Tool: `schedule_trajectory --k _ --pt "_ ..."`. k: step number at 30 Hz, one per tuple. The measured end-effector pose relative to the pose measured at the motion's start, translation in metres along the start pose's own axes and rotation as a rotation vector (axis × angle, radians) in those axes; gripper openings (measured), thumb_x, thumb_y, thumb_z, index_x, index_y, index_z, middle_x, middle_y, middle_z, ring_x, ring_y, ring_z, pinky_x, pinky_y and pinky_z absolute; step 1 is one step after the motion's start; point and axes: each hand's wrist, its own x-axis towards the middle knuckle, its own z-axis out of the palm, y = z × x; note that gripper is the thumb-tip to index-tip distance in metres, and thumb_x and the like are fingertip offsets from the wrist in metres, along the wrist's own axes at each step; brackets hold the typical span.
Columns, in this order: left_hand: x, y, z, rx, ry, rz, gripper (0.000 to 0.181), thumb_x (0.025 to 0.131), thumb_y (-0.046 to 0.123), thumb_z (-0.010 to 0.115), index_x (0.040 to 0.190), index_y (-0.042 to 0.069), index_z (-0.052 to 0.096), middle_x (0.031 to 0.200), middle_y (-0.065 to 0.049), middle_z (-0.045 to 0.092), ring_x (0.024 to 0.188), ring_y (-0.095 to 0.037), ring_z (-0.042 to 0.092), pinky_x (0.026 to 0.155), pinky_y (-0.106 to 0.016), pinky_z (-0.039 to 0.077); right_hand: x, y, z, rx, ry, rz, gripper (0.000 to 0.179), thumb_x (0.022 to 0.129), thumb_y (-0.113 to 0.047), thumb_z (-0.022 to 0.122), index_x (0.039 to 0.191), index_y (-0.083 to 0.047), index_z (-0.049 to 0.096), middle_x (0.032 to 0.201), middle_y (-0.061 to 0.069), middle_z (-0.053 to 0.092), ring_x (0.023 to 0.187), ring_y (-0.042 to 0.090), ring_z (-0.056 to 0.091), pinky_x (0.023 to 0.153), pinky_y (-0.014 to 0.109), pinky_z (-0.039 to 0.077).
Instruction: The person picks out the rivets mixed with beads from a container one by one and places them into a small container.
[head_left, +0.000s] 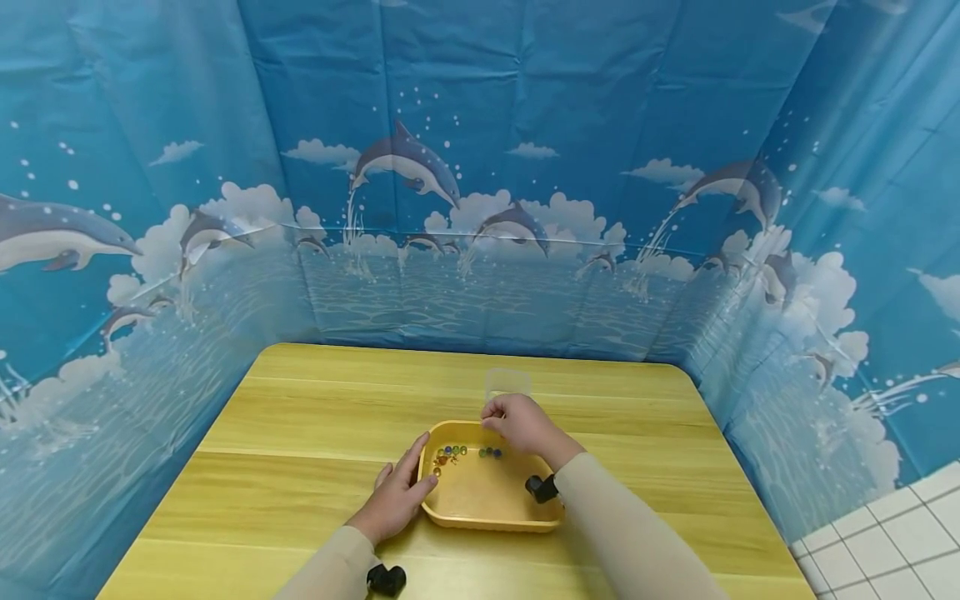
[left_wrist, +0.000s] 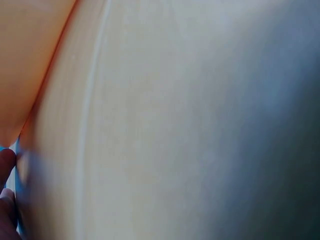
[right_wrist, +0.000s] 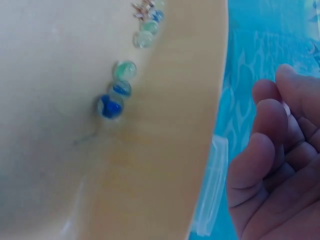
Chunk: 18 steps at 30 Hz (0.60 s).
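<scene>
1. The right hand hangs above the tray's far rim at 1 o'clock, clock face centred on the tray, 12 being away from the person. Its fingers are curled in toward the thumb; I cannot tell whether something sits between the tips.
2. The left hand grips the tray at 9 o'clock, thumb over the rim and fingers along the outer wall.
3. The tray, yellow-orange with rounded corners, stands between the two forearms.
4. Three marbles, green and blue, sit in a short row inside the tray near 12 o'clock, just below the far wall.
5. More marbles line up at about 10 o'clock, with small brown bits beside them, too small to make out.
6. A clear box stands at 12 o'clock beyond the tray, partly hidden behind the right hand.
7. Black wrist cameras sit at both cuffs of the pale sleeves.
8. All this lies on a wood-grain surface.
9. A blue dolphin curtain runs round from 9 through 12 to 3 o'clock, where white tiles show.
</scene>
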Motion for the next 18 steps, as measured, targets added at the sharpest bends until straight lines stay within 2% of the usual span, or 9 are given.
schedule_trajectory --k 4,9,14,18 --pt "0.0 0.0 0.0 -0.002 -0.003 0.004 0.068 0.111 0.032 0.053 0.171 0.026 0.019 0.171 -0.01 0.034 0.159 -0.037 0.032 0.126 -0.065 -0.004 0.002 0.001 -0.009 -0.014 0.066 0.028 0.009 0.104 -0.02 0.068 0.104 -0.016 0.075 0.096 0.004 0.071 0.075 0.017 0.055 0.069 0.032 0.048" --pt "0.0 0.0 0.0 -0.003 -0.002 0.004 0.069 0.111 0.031 0.053 0.171 0.024 0.019 0.171 -0.01 0.035 0.159 -0.037 0.031 0.126 -0.066 -0.004 0.004 0.002 -0.019 0.007 0.138 0.068 0.015 0.105 -0.021 0.067 0.114 -0.013 0.075 0.103 0.002 0.071 0.075 0.019 0.056 0.068 0.031 0.049" --pt "0.0 0.0 0.0 -0.007 -0.003 0.002 0.069 0.111 0.031 0.054 0.171 0.024 0.019 0.171 -0.01 0.035 0.159 -0.037 0.031 0.126 -0.066 -0.005 0.009 0.009 -0.028 0.039 0.184 0.116 0.015 0.105 -0.023 0.067 0.113 -0.012 0.075 0.105 0.007 0.073 0.075 0.021 0.056 0.065 0.032 0.05" --pt "0.0 0.0 0.0 -0.008 0.0 0.001 0.069 0.111 0.031 0.054 0.17 0.025 0.02 0.171 -0.01 0.035 0.159 -0.037 0.032 0.126 -0.066 -0.004 0.012 0.014 -0.035 0.035 0.211 0.125 0.014 0.105 -0.023 0.067 0.112 -0.013 0.075 0.108 0.008 0.074 0.079 0.021 0.058 0.069 0.032 0.051"
